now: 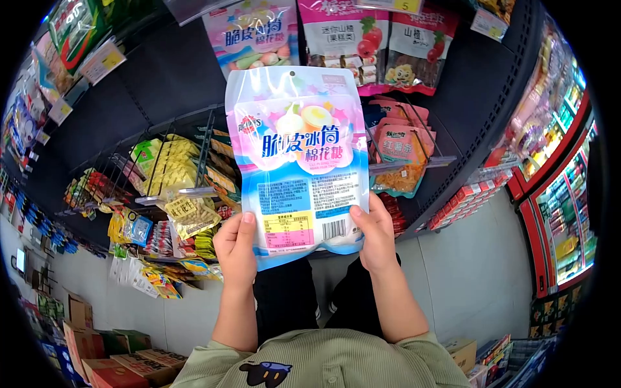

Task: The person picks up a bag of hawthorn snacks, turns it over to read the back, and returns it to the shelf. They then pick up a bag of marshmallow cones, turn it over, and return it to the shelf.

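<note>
A pink, white and blue bag of marshmallows [294,168] is held up in front of me, its printed back with a yellow table and a barcode facing me. My left hand [237,244] grips its lower left edge, thumb on the front. At the lower right edge, my right hand [376,234] pinches it the same way. The other fingers of both hands are partly hidden behind the bag. Beyond its top edge hangs a similar marshmallow bag [253,39], next to red-and-white hawthorn snack packs [346,45].
Dark shelving [485,77] with hanging snack bags curves around me. Wire baskets hold yellow snack packs [169,165] on the left and pink pouches [401,152] on the right. A red-framed fridge [563,226] stands far right; cardboard boxes [113,362] sit at lower left.
</note>
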Available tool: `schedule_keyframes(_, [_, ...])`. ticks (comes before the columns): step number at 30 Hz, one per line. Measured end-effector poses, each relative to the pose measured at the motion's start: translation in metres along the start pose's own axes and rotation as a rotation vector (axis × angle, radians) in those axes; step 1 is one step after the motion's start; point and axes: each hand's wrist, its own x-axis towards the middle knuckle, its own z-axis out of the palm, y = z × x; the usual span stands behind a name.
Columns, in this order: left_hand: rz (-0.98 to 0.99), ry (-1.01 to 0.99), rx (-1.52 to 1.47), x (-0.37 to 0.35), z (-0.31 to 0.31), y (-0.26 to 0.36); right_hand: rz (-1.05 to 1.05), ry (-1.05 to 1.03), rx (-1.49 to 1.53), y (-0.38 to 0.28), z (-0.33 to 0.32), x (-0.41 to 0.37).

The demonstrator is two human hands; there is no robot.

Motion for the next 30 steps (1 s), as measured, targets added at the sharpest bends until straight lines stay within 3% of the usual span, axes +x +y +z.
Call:
schedule_keyframes(8, [0.008,0.018,0.034,0.001,-0.001,-0.002,0.037,-0.003,0.049,-0.001,-0.003,0.001])
schedule_keyframes(20, [-0.013,0.049,-0.04,0.006,-0.022,-0.006,0.078,-0.037,-0.135,0.012,0.018,0.005])
schedule_keyframes(25, [-0.03,0.038,-0.08,0.006,-0.032,-0.005,0.126,-0.064,-0.04,0.017,0.027,0.009])
schedule_keyframes(30, [-0.058,0.032,-0.108,0.009,-0.041,-0.006,0.069,-0.039,-0.095,0.023,0.034,0.007])
